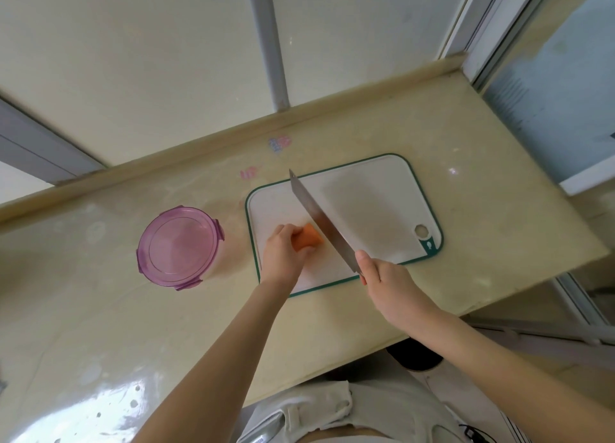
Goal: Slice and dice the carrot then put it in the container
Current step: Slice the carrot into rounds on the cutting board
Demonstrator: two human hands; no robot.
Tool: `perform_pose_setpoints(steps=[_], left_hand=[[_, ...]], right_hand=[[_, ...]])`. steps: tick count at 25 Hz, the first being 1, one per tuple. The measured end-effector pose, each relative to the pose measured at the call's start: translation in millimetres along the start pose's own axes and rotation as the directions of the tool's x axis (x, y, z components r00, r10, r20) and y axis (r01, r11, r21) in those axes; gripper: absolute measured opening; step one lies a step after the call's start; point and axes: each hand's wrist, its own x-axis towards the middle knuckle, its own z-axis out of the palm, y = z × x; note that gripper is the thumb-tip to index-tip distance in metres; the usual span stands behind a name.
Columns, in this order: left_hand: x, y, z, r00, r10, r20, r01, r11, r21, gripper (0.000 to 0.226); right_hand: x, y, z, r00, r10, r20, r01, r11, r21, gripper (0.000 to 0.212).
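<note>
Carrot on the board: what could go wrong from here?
1. The carrot stub is short, and the left hand grips it right beside the knife blade; a slip could nick the fingers.
2. The stub looks rounded, so it may roll on the cutting board as the right hand cuts.
3. The container has its purple lid on; dice cannot go in until a hand is free to open it.

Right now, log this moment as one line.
left hand holds carrot | right hand grips knife, blade at carrot | container lidded, beside board
</note>
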Motion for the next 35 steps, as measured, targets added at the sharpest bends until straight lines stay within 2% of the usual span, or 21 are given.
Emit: perform_pose_setpoints(steps=[8, 18, 26, 31, 35], left_hand=[[-0.9, 6.9, -0.8, 0.997, -0.056, -0.046, 0.056, 0.998, 0.004, 0.032], [1.0, 10.4, -0.4, 0.997, -0.072, -0.035, 0.074, 0.996, 0.051, 0.030], [1.6, 9.1, 2.0, 0.997, -0.071, -0.031, 0.073, 0.996, 0.059, 0.020], [1.5, 12.2, -1.4, 0.998, -0.061, -0.020, 0.062, 0.996, 0.061, 0.026], [4.3, 11.1, -3.6, 0.997, -0.072, -0.013, 0.073, 0.996, 0.057, 0.029]], right_hand=[[2.2, -4.0, 4.7, 0.999, 0.003, 0.051, -0.002, 0.999, -0.034, 0.051], [6.0, -6.7, 10.8, 0.997, 0.050, 0.052, -0.042, 0.990, -0.137, 0.053], [17.9, -14.4, 20.6, 0.998, 0.054, 0.038, -0.048, 0.988, -0.147, 0.053], [31.6, -20.3, 20.4, 0.999, 0.024, 0.046, -0.018, 0.992, -0.128, 0.061], [15.7, -8.0, 14.1, 0.996, 0.041, 0.074, -0.029, 0.988, -0.153, 0.056]])
